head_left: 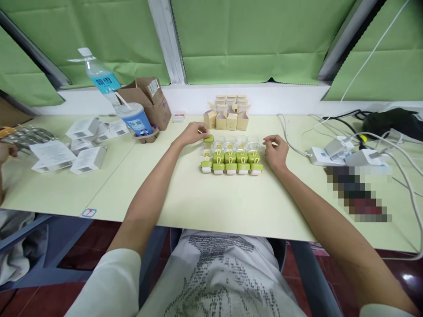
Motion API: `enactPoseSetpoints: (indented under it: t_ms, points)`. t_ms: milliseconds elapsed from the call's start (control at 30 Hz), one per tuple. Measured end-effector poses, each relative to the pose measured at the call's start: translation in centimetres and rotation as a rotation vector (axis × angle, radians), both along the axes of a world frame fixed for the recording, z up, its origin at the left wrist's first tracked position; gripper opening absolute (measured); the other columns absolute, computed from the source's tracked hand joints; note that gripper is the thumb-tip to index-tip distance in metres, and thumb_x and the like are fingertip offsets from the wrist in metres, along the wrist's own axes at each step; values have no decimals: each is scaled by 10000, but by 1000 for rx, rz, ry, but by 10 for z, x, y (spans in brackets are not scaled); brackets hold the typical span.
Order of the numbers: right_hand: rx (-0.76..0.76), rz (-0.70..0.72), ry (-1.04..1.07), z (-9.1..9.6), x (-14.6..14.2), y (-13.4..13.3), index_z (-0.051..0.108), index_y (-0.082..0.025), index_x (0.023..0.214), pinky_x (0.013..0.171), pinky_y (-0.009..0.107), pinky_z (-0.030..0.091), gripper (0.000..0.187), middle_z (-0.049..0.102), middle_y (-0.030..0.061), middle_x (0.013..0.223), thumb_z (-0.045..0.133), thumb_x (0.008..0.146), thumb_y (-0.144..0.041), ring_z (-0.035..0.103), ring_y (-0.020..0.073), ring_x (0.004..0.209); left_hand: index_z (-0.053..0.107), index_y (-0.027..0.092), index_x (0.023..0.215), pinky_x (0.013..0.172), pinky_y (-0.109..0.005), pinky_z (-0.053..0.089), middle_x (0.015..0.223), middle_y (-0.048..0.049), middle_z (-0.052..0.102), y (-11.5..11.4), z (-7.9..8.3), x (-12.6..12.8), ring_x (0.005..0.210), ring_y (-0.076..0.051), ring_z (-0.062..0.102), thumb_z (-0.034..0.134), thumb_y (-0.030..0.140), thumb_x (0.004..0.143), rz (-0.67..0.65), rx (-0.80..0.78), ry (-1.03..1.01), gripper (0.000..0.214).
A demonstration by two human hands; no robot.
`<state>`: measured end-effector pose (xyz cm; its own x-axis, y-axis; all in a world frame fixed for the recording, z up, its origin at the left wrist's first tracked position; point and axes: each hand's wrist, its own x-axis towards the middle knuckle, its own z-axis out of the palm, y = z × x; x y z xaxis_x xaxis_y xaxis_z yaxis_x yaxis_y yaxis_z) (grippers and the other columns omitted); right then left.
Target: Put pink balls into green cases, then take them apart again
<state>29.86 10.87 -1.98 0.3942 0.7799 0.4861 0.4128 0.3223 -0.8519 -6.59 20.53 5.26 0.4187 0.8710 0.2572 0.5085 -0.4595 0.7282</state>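
Two rows of small green cases (230,168) with pale loops and whitish lower parts stand on the table before me. Just behind them is a row of clear plastic cases (229,143), some with yellow marks inside. My left hand (195,133) is at the back left corner of this group, its thumb and fingers pinched on a small green lid (208,138) above a clear case. At the right end of the clear row, my right hand (276,150) rests beside the cases with its fingers curled in. Nothing shows between them.
Open small cardboard boxes (231,119) stand behind the cases. Leftward are white boxes (87,159), a blue cup (137,121), a bottle (104,81) and a brown carton (155,103). Power strips (350,157) with cables lie right. Another person's hand (7,151) shows far left.
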Motion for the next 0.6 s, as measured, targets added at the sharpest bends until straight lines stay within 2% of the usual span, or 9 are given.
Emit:
enactPoseSetpoints:
  t_ms: [167,367,500,600]
  points:
    - [8,9,1,0,0,0,672,-247,880,710,337,610,77,707,24,869,631,868,-311,703,211,827,802,168,882,895,-377,623,971,-97,842,1,1,-3,911,-223,752,941,443,719,-15,-7,19,349]
    - [-5,4,9,2,-1,-3,671,-249,878,687,309,595,62,695,11,864,629,872,-293,696,194,819,887,173,996,941,-379,596,1009,-100,872,-1,-2,-2,946,-248,765,910,449,725,-2,-31,92,388]
    - [-18,-10,38,2,0,-4,681,-246,893,622,283,557,72,704,5,866,618,870,-272,666,168,746,878,179,923,833,-348,572,989,-90,868,0,1,0,846,-222,721,946,510,684,44,-110,129,414]
    - [-39,-25,74,-2,3,-1,685,-238,898,520,273,486,91,712,0,861,604,862,-258,576,131,591,876,177,923,779,-327,543,908,-67,838,3,4,1,796,-203,690,952,508,687,46,-159,194,414]
